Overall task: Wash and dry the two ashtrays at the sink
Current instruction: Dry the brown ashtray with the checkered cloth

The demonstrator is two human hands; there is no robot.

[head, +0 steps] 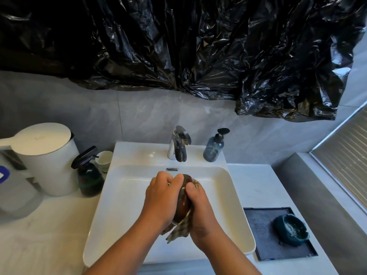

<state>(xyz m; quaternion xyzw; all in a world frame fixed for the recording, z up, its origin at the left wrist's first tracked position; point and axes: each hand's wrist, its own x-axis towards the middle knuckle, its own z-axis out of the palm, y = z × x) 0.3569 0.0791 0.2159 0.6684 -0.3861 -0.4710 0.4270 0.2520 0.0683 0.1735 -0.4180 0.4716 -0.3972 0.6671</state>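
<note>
Head view: your left hand (160,197) curls its fingers round the brown ashtray (183,201), and your right hand (198,207) clamps the checked cloth (178,233) against it, over the sink (127,195). If the glaze is slick, it could slip and chip. The green ashtray (291,228) sits well right of your fingers.

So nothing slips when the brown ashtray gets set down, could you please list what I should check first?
1. Grip: left hand holds brown ashtray over the sink: ok.
2. Wipe: right hand holds cloth against it: ok.
3. No stream from faucet: ok.
4. Ashtray dry all over: cannot tell, hands cover it.
5. Bare space on black tray beside teal ashtray: ok.
6. Teal ashtray clean: not ok, speckled residue inside.
</note>
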